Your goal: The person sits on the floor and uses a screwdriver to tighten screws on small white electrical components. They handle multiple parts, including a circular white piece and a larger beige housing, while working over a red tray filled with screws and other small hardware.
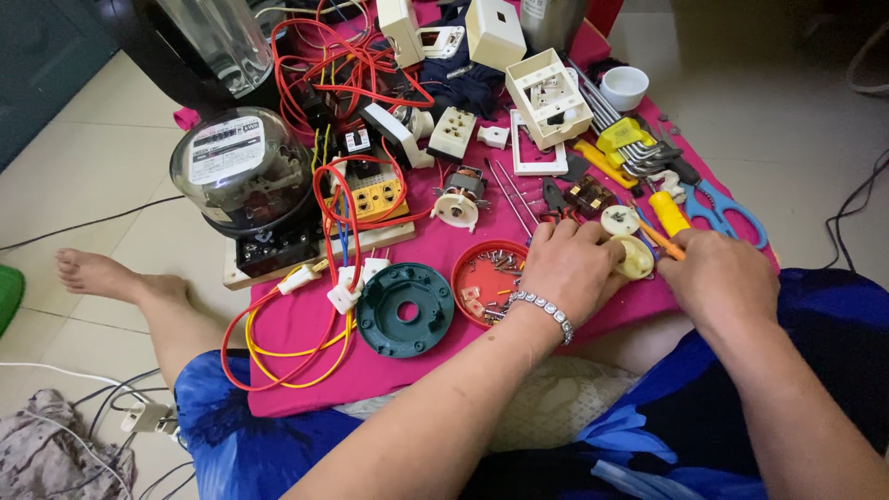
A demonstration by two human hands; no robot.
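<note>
Left hand (567,264) closes around a small cream round fitting (635,257), pinning it over the pink cloth (306,319). Right hand (720,278) grips a yellow-handled screwdriver (669,222), its orange shank angled down into the fitting; the tip contact is hidden. Just left of the grip sits a red lid (482,273) holding loose screws; beyond it lies a green round cover (406,310). Judged midway: parts lie apart, and the fitting is not yet closed or opened fully.
</note>
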